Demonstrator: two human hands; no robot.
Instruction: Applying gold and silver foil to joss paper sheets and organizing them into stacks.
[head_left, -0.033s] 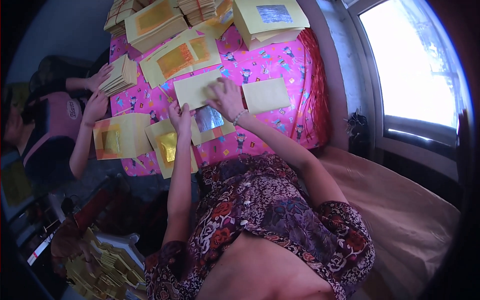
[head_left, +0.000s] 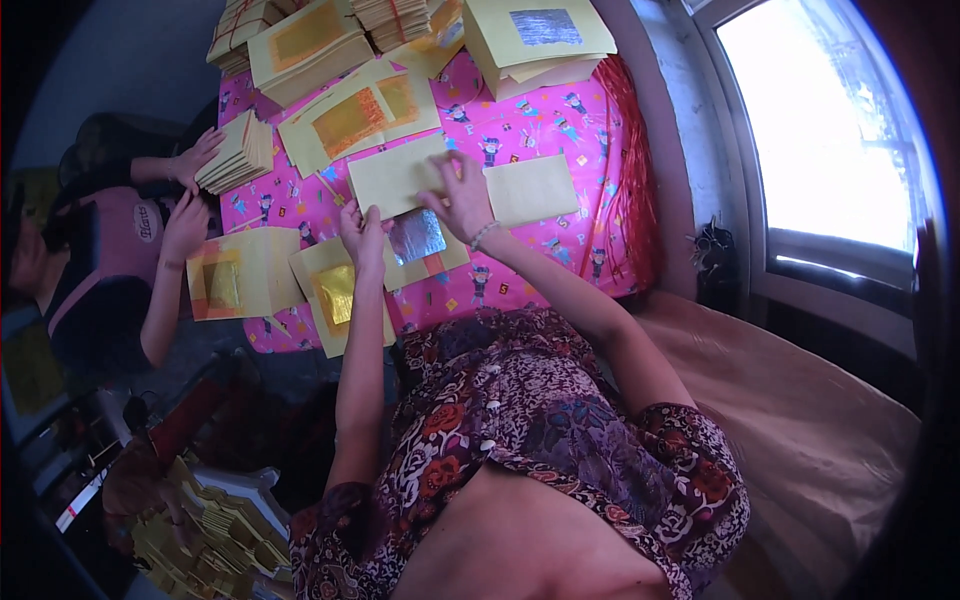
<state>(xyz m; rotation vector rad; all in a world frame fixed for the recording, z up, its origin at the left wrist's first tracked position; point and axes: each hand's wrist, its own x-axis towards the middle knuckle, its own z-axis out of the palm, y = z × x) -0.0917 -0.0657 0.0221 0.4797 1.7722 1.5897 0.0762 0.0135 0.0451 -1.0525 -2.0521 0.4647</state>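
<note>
A pale yellow folded paper sheet [head_left: 400,178] lies in front of me on the pink patterned tablecloth. My left hand [head_left: 364,232] pinches its near left corner, thumb on top. Over its right end is my right hand [head_left: 464,205], fingers bent and apart, the fingertips at the paper's edge. Partly under both hands rests a yellow sheet with a silver foil square [head_left: 417,236]. Beside my left wrist is another sheet, bearing a gold foil square [head_left: 334,292]. To the right of my right hand lies a plain yellow sheet [head_left: 531,192].
Stacks of yellow paper [head_left: 312,55] and a tall silver-topped stack [head_left: 545,60] stand at the back. Red strings [head_left: 628,170] hang along the right edge, near a window [head_left: 820,130]. At left, another person's hands [head_left: 188,215] are by a paper bundle [head_left: 236,152].
My right hand has shifted slightly to the right, its fingers more spread. The other person's nearer hand has moved a little. My left hand stays at the paper's corner.
</note>
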